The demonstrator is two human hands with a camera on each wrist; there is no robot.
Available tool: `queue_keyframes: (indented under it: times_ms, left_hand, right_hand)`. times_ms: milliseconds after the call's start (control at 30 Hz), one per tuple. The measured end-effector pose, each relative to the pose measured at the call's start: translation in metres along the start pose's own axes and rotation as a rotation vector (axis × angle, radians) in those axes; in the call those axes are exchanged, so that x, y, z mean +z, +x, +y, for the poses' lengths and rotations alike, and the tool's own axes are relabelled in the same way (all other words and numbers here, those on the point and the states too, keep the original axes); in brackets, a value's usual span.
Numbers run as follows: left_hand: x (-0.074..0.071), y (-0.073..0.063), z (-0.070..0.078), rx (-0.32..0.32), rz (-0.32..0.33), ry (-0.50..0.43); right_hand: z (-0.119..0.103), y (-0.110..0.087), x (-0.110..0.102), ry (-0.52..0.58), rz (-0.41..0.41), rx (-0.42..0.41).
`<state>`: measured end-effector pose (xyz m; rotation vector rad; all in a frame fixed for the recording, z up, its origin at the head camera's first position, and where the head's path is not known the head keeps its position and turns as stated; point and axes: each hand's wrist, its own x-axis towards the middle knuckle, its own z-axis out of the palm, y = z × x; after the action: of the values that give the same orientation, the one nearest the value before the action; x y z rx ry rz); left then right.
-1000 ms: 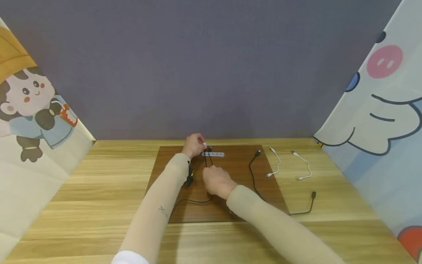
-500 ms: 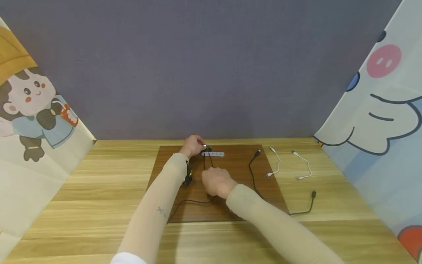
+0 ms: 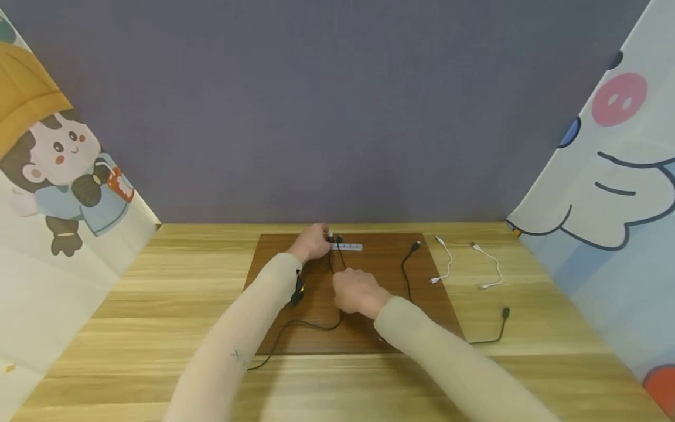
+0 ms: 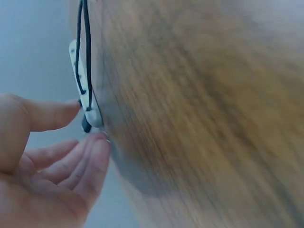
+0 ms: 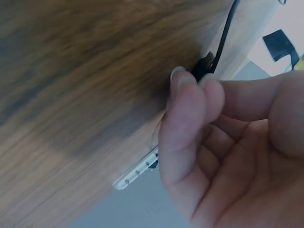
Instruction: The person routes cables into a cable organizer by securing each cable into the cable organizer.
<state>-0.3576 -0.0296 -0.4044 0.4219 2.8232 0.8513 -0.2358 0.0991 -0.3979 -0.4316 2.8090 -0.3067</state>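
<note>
Near the back edge of the brown board [image 3: 382, 264] lies a pale cable clip [image 3: 349, 247] with several slots. Two black cable strands run from its left end, sitting in or over neighbouring slots in the left wrist view. My left hand [image 3: 311, 242] is at that end, thumb and fingertips around it with a gap between them; a small dark plug end [image 4: 86, 124] shows there. My right hand [image 3: 357, 291] pinches a black cable [image 5: 225, 35] between thumb and fingers, lower on the board. Its dark thicker part [image 5: 203, 66] shows at the fingertips.
Right of the hands, a black cable with a plug [image 3: 415, 246] lies on the board. Two short white cables [image 3: 450, 258] [image 3: 495, 266] and a black plug [image 3: 505, 313] lie on the wooden table [image 3: 195, 275]. A grey panel [image 3: 337, 117] rises behind.
My left hand has come down to the clip's end with the white-tipped black plug, and its fingers have spread. The right hand keeps the cable, barely moved. The head view has shifted slightly.
</note>
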Motion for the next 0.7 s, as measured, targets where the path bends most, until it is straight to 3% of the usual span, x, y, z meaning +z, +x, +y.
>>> queue_keyframes:
  times_ms: [167,300,433,700]
  left_hand:
    - [0.003,-0.018,0.005,-0.02,-0.011,0.154]
    - [0.008,-0.031,0.012,-0.05,-0.081,0.206]
    - [0.011,-0.04,0.015,-0.057,-0.14,0.229]
    - [0.004,-0.051,0.009,-0.093,-0.162,0.23]
  right_hand:
    - [0.008,-0.01,-0.001,0.032,0.023,-0.026]
    - [0.01,-0.017,0.0,0.005,0.035,-0.044]
    - [0.01,-0.023,0.002,-0.012,0.046,-0.046]
    - [0.002,-0.029,0.006,0.008,0.076,-0.085]
